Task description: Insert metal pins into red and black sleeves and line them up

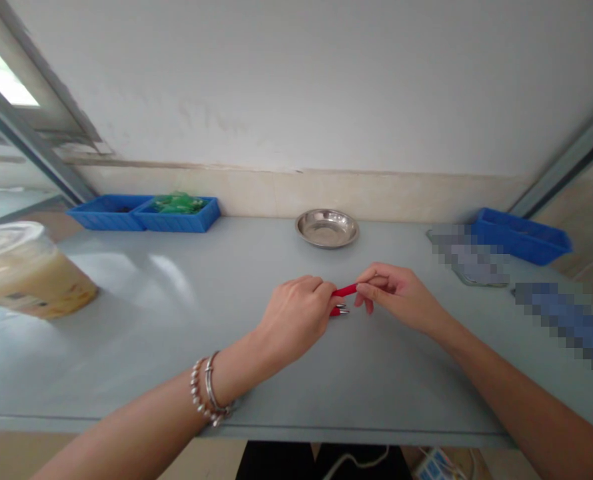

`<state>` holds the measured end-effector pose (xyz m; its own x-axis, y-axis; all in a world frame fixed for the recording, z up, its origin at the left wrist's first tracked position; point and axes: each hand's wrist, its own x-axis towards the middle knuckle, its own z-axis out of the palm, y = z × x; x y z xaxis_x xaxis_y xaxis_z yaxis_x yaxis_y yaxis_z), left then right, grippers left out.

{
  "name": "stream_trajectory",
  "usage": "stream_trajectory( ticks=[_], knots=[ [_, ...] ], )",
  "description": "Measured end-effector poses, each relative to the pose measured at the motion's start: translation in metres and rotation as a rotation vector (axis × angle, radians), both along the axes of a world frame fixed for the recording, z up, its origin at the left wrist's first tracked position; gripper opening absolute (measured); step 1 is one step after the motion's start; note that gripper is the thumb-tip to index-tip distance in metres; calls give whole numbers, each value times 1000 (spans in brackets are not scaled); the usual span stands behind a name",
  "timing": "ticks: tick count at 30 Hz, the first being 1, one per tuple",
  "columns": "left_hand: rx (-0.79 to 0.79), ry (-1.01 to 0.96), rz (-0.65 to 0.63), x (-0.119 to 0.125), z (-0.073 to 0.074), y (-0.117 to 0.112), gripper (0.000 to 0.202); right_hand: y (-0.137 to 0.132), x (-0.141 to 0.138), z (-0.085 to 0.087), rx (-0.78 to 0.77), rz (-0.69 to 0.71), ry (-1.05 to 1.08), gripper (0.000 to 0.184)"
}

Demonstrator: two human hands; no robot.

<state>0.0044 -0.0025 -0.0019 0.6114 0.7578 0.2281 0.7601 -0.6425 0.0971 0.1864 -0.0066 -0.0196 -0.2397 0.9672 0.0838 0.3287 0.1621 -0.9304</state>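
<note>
A red pen barrel (345,291) spans the gap between my two hands above the middle of the table. My left hand (299,313), with bracelets at its wrist, is closed round the barrel's left end. Thumb and fingertips of my right hand (394,293) pinch the other end. Just below, red pens (337,311) with silver tips poke out from under my left hand. Their rear parts are hidden, so I cannot tell whether they lie on the table or are held too.
A shallow steel dish (327,230) sits near the wall. Blue bins (176,223), one with green pieces, stand back left, and another blue bin (521,235) back right. A lidded drink cup (31,273) is at left. Two blurred-out items (469,257) lie at right.
</note>
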Motion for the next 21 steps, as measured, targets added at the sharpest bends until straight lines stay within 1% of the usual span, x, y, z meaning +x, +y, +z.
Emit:
stream_trajectory(
  ticks=[4,6,8,10,12,15,18,21],
  knots=[
    [-138,-47,25,-2,4,4,31,3,8,-1,44,-62,-27,23],
    [-192,-38,-39,-4,8,3,30,6,13,-3,89,-101,-144,21],
    [-214,0,-143,-5,11,1,26,8,17,-6,146,-141,-323,16],
    [-213,72,-226,-5,13,-2,23,11,20,-9,183,-147,-487,12],
    [-187,159,-256,-5,13,-4,22,12,21,-12,179,-122,-591,11],
    [-133,240,-261,-5,10,-5,24,14,21,-16,147,-82,-688,10],
    [-95,262,-257,-6,7,-3,19,15,20,-18,123,-82,-742,11],
    [-75,263,-236,-6,7,-3,18,15,20,-19,113,-82,-751,13]
  ],
)
